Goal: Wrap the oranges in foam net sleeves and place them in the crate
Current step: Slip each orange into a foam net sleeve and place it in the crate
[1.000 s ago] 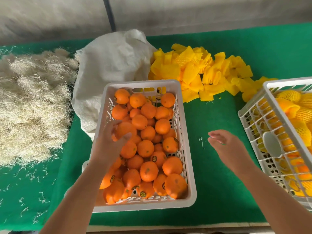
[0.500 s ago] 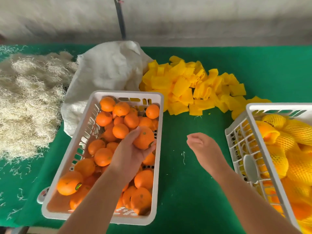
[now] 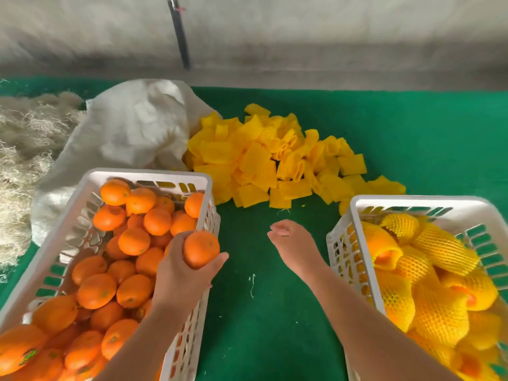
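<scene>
My left hand grips a bare orange above the right rim of the white crate of loose oranges on the left. My right hand hovers over the green table between the two crates, fingers loosely curled, holding nothing. A pile of yellow foam net sleeves lies beyond my hands. On the right stands a second white crate filled with oranges wrapped in yellow sleeves.
A crumpled white sack lies behind the left crate. A heap of pale wood wool covers the table's left side. A grey wall with a dark vertical strap runs along the back. Green cloth covers the table.
My left hand has lifted one orange out of the left crate and carried it right to the crate's rim. My right hand stays over the green cloth, pointing toward the sleeves.
</scene>
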